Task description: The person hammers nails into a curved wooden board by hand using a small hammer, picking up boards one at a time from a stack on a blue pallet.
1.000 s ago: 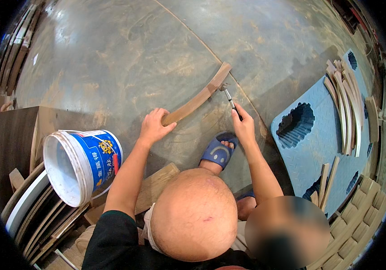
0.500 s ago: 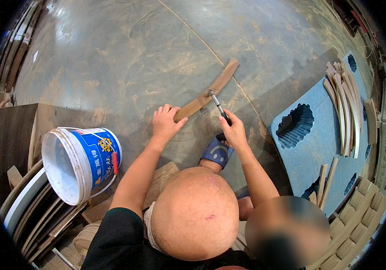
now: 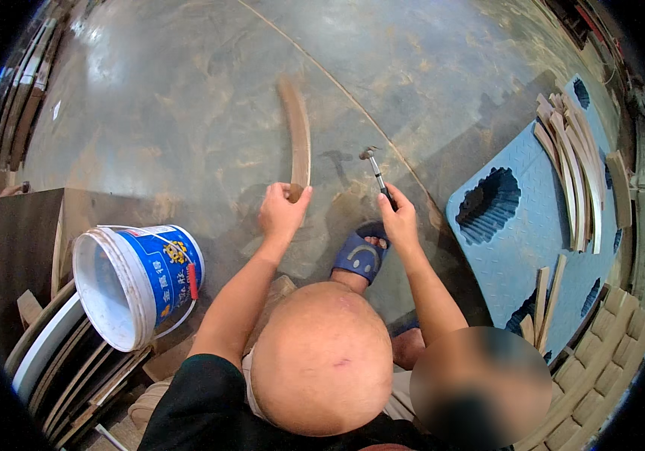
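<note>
While my left hand [image 3: 281,216] grips a curved wooden strip [image 3: 300,143] by its near end over the floor [image 3: 187,113], my right hand [image 3: 401,222] holds a hammer [image 3: 378,176] apart; blur suggests I'm repositioning the strip, and striking would call for steadiness.

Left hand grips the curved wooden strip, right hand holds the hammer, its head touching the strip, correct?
Not touching: the head view shows the hammer apart from the curved wooden strip. The left hand does grip the strip, the right hand the hammer.
</note>
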Tool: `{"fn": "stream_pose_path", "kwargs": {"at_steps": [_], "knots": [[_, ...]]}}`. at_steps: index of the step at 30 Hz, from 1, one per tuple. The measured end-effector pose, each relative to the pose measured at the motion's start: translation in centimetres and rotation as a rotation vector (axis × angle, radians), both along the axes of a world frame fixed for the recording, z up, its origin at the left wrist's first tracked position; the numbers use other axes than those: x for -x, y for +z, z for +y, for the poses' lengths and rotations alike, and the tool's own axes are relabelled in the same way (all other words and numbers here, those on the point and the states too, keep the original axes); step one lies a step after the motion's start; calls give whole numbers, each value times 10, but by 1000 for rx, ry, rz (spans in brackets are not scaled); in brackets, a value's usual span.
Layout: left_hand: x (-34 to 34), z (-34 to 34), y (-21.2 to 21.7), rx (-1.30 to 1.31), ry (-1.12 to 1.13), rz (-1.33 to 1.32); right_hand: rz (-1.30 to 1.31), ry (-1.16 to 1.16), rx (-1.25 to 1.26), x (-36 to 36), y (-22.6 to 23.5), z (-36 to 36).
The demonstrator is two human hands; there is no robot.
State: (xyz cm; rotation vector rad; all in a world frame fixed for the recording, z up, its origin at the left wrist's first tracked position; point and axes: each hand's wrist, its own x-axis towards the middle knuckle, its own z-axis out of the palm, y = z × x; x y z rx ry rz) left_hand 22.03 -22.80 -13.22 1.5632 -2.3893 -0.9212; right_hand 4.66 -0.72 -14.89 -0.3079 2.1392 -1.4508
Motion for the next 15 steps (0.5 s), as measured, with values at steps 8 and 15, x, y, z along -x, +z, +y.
{"fn": "stream_pose_path", "kwargs": {"at_steps": [8, 15], "knots": [[77, -21, -42, -797, 285, 346, 15, -41, 11, 2, -19, 9], [87, -36, -22, -73, -168, 377, -76, -77, 85, 2, -6, 24]]}}
